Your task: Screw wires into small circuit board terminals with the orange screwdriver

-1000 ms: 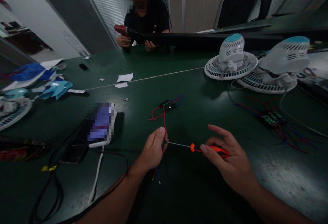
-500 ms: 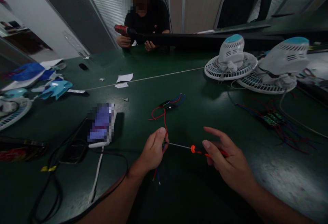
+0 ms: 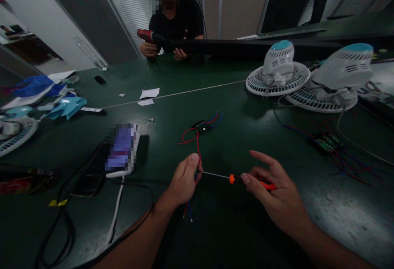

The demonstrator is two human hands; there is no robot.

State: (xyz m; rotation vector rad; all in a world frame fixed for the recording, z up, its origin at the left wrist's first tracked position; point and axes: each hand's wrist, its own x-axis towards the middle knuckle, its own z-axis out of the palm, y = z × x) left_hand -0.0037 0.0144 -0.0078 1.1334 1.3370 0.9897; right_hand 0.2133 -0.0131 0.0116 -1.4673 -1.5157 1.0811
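Note:
My left hand (image 3: 185, 178) is closed round a small circuit board (image 3: 196, 173), mostly hidden by the fingers. Red and blue wires (image 3: 188, 211) hang out below it, and a red wire (image 3: 198, 144) runs up from the fist. A screwdriver (image 3: 232, 178) with an orange and black handle has its thin shaft pointing left, the tip at the board. My right hand (image 3: 273, 191) grips that handle between thumb and fingers, index finger stretched out. Just beyond lies a small black module (image 3: 203, 129) with red and blue leads.
Two white fan heads (image 3: 278, 70) stand at the back right, near several wired circuit boards (image 3: 328, 142). At left are a phone on a white stand (image 3: 123, 150), black cables (image 3: 66, 219) and blue fan blades (image 3: 67, 107). Across the table a person holds a red power drill (image 3: 146, 36).
My right hand has shifted slightly right along the screwdriver handle, showing more of its orange end. My left hand and the board stay in place.

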